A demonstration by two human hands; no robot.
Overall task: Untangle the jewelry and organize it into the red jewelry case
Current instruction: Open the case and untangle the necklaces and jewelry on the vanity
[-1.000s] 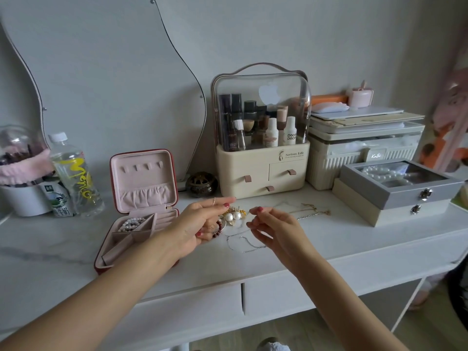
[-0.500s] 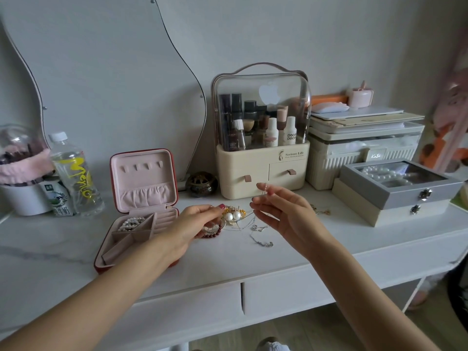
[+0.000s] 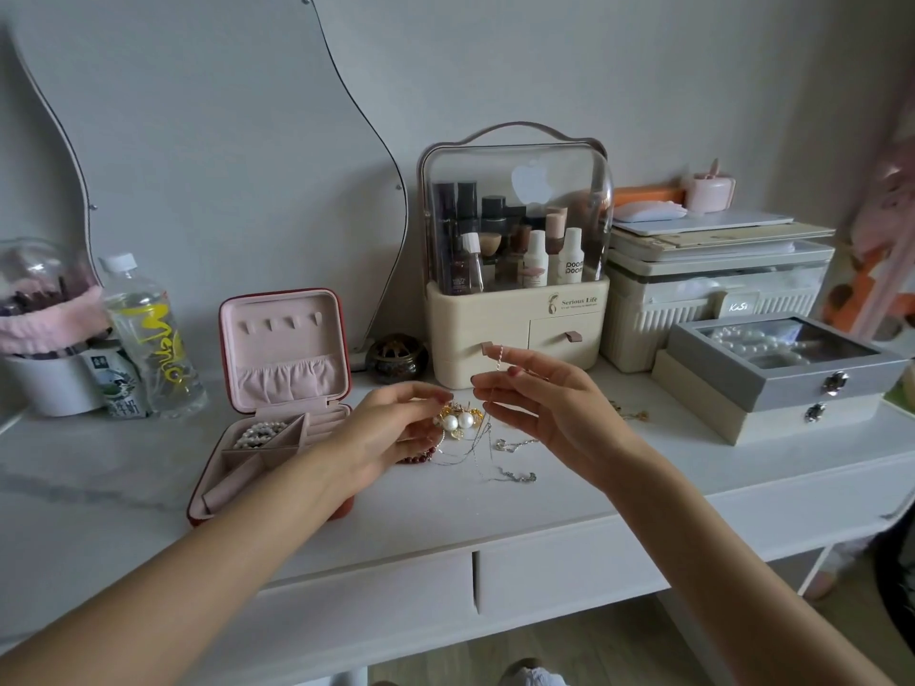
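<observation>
The right hand is raised above the bench, thumb and forefinger pinching the upper end of a thin silver chain; the remaining fingers are loosely spread. The chain hangs down from the pinch to the tangled jewelry, evidently lifted so its own weight draws it clear of the knot. The left hand is lowered at the heap with fingers curled toward it; it appears to steady the heap against the pull, though whether it actually grips a piece cannot be told. The heap, with two pearl pieces, gold parts and a dark red bead bracelet, lies near the middle of the bench, just beside the red jewelry case. The case stands open toward the left part of the bench, lid upright, a pearl strand already in a rear compartment; its closeness keeps transfers short. Loose silver pieces lie apart toward the front edge. In my judgement, sorting is at an early stage.
</observation>
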